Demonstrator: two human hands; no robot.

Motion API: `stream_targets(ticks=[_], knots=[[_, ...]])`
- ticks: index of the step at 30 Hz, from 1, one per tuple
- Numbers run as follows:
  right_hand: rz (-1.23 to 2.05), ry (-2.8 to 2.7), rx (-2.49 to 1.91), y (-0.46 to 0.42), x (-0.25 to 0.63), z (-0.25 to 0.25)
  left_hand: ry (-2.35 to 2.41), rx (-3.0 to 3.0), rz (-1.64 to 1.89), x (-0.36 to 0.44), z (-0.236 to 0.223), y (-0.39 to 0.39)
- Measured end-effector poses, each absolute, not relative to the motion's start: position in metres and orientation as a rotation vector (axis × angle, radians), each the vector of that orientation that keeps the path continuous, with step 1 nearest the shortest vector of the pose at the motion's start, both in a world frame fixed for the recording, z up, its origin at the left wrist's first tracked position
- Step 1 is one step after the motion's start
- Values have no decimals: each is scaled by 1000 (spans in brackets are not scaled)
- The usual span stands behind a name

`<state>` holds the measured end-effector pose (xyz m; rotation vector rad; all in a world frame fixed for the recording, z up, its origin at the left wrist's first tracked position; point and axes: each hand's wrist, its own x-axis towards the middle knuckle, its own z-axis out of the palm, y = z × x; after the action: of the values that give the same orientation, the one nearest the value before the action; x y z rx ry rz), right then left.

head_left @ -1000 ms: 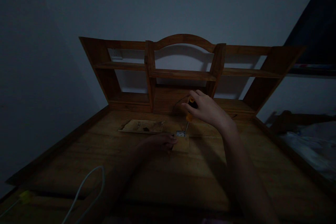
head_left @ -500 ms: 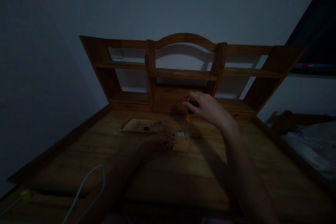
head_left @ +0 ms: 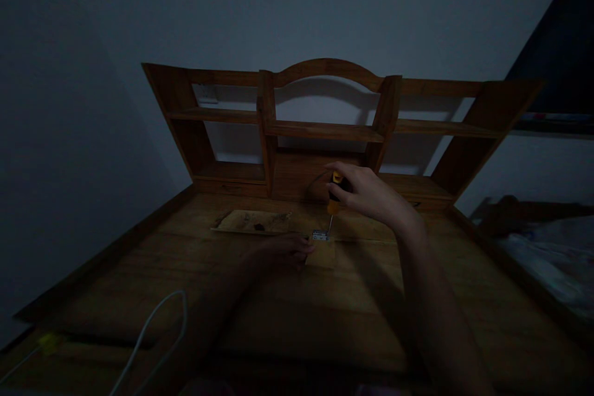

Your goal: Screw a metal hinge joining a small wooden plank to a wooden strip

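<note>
My right hand [head_left: 359, 189] is closed around the black and yellow handle of a screwdriver [head_left: 333, 205], which stands almost upright. Its metal shaft points down to the right end of a small silver metal hinge [head_left: 320, 235]. Under the hinge lies a small flat wooden board [head_left: 321, 253] on the desk. My left hand [head_left: 294, 247] is at the board's left edge, fingers curled and pressed against it beside the hinge. Dim light hides the exact contact of the left fingers and the screwdriver's tip.
Behind the hands a wooden shelf unit [head_left: 325, 130] rises from the desk [head_left: 162, 272] against the wall. A worn, pale wooden piece [head_left: 253, 221] lies left of the hinge. A white cable [head_left: 183, 315] loops at the front left, near a yellow object [head_left: 47, 343].
My right fingers have shifted on the screwdriver's handle, and more of its yellow top shows. The screwdriver tilts slightly differently; my left hand stays at the board.
</note>
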<state>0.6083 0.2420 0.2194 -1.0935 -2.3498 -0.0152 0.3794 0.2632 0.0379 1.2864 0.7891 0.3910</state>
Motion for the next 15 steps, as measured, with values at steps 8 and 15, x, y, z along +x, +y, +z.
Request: stream_targets(ticks=[8,15], knots=[[-291,-2257,-1411,238,605,220,721,1220,328,380,36,268],[-62,-2318,-1311,237,610,222,719,1253,351,379,33,269]])
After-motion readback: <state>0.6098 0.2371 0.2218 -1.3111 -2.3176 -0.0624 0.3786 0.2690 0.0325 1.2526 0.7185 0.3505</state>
